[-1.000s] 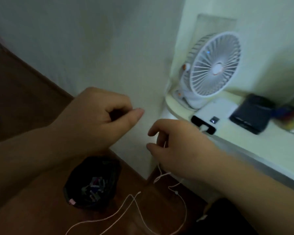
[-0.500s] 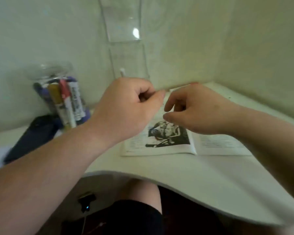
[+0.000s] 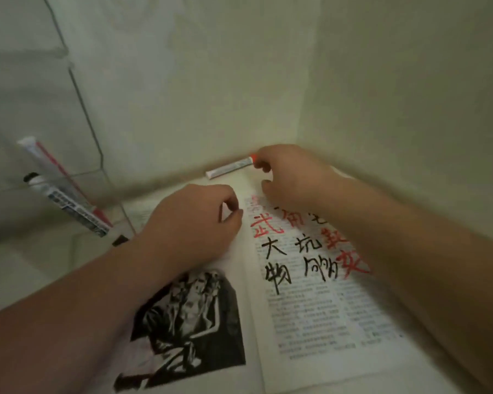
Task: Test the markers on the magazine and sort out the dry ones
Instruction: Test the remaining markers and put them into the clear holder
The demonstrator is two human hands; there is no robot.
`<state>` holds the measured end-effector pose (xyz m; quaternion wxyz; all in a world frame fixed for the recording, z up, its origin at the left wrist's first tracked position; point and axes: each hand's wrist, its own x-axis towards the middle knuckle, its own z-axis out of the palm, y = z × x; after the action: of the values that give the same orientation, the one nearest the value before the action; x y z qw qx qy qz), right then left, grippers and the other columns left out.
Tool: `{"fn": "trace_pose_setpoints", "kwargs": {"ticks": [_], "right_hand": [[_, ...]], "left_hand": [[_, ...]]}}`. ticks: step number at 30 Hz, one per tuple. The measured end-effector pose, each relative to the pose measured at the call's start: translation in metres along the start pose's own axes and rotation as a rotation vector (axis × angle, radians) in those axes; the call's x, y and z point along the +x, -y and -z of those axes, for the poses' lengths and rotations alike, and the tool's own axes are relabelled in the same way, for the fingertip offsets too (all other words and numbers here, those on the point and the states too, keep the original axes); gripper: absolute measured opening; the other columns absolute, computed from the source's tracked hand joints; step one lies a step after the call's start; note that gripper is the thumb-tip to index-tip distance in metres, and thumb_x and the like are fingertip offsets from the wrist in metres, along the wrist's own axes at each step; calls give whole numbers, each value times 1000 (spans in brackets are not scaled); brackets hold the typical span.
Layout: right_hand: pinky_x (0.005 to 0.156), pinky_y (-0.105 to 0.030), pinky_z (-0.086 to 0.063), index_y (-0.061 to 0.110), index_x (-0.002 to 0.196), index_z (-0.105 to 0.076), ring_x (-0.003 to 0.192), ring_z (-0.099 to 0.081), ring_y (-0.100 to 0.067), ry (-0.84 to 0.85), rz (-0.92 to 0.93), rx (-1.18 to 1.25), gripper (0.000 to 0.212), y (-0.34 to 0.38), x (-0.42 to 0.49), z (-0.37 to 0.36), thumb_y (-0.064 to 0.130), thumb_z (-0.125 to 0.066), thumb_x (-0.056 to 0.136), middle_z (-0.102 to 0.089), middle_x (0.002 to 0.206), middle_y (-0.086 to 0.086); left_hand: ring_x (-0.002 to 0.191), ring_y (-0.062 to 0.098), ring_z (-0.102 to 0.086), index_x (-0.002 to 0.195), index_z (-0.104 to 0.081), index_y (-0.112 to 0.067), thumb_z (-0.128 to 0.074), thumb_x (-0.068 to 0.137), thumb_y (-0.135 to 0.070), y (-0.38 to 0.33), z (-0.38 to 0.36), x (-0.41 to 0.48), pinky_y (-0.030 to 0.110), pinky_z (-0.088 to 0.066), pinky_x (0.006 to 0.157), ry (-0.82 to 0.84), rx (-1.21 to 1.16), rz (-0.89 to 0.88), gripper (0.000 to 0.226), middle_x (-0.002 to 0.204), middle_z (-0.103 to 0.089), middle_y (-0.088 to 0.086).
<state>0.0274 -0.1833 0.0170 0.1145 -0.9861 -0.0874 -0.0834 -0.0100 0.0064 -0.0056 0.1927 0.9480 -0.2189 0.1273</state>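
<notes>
At 6 o'clock of the view, an open magazine (image 3: 310,308), flat on a white table (image 3: 26,265), with a black-and-white picture on the left page and thick black and red handwriting (image 3: 296,251) over the print of the right page. At 12 o'clock from the magazine, against the foot of the wall (image 3: 211,81), a white marker (image 3: 229,167) with a red end, lying on its side. At the 3 o'clock end of this marker, the right hand (image 3: 293,177), fingers curled, forefinger on the red end; pinching it or only touching, cannot tell. On the top of the left page, the left hand (image 3: 188,223), curled in a loose fist, thumb tip against forefinger, nothing seen inside. At 9 o'clock, a clear holder (image 3: 77,109) with a red marker (image 3: 49,163) and a black marker (image 3: 69,207) leaning in it.

Compared with half a second before: much closer to the page now; both hands lower and further apart, no more raised together over the magazine; jar of markers and dark pouch gone out of view; handwriting on the right page now in view.
</notes>
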Motion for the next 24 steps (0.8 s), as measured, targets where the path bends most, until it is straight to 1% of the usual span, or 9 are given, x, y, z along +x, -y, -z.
{"fn": "trace_pose_setpoints", "kwargs": {"ticks": [3,6,9,12,14,16,19,22,24], "right_hand": [[94,-41,-50,25,131,-56,115,-57,-27,23,65,-109,46,13,29,-10,11,-58,87,-56,129,-2],[86,-40,-52,27,128,-60,109,-61,-29,47,99,-221,44,24,46,-16,9,-51,89,-56,124,-3],[84,-39,-53,28,124,-64,105,-63,-29,46,101,-283,42,29,53,-20,11,-54,86,-60,119,-3],[73,-35,-46,23,116,-66,98,-63,-30,24,85,-335,34,30,53,-20,13,-56,86,-59,112,-5],[69,-35,-40,19,111,-64,92,-60,-30,-32,59,-340,26,30,46,-12,14,-56,87,-55,109,-6],[68,-35,-39,19,108,-62,90,-59,-30,-118,28,-302,23,26,31,2,18,-57,86,-53,106,-5],[61,-30,-45,19,95,-61,80,-63,-25,-205,-87,-65,13,18,-5,23,24,-62,82,-60,92,-2],[45,-28,-43,12,80,-57,50,-63,-24,-165,-318,534,17,12,-50,32,15,-74,79,-66,67,-7],[43,-29,-40,8,80,-58,48,-58,-25,-42,-355,890,21,11,-80,34,5,-78,79,-65,62,-13]], "left_hand": [[79,14,-50,106,-58,-37,-48,93,-51,2,-4,1,31,-36,68,46,51,0,21,80,-56,-11],[84,12,-45,114,-55,-36,-45,96,-52,2,-6,-5,30,-37,73,59,70,-25,26,83,-48,-12],[84,11,-44,114,-55,-35,-47,95,-53,4,-5,-5,29,-37,74,44,49,-25,27,81,-45,-13],[83,10,-43,113,-56,-35,-49,95,-52,4,-4,-6,29,-35,73,51,33,-30,26,79,-43,-13],[82,10,-44,112,-57,-35,-50,94,-52,4,-4,-7,29,-36,72,45,20,-34,26,76,-43,-14],[81,10,-45,111,-59,-34,-52,94,-51,4,-2,-9,29,-36,71,31,-2,-39,25,73,-43,-17],[78,9,-47,107,-61,-31,-54,93,-50,2,0,-12,29,-36,69,-6,-46,-73,24,72,-45,-18],[73,4,-51,105,-63,-32,-57,92,-54,-3,4,-16,30,-39,67,-37,-120,-134,27,75,-56,-16],[73,2,-55,109,-63,-34,-58,89,-61,-9,11,-20,29,-45,66,4,-201,-198,34,81,-60,-16]]}}
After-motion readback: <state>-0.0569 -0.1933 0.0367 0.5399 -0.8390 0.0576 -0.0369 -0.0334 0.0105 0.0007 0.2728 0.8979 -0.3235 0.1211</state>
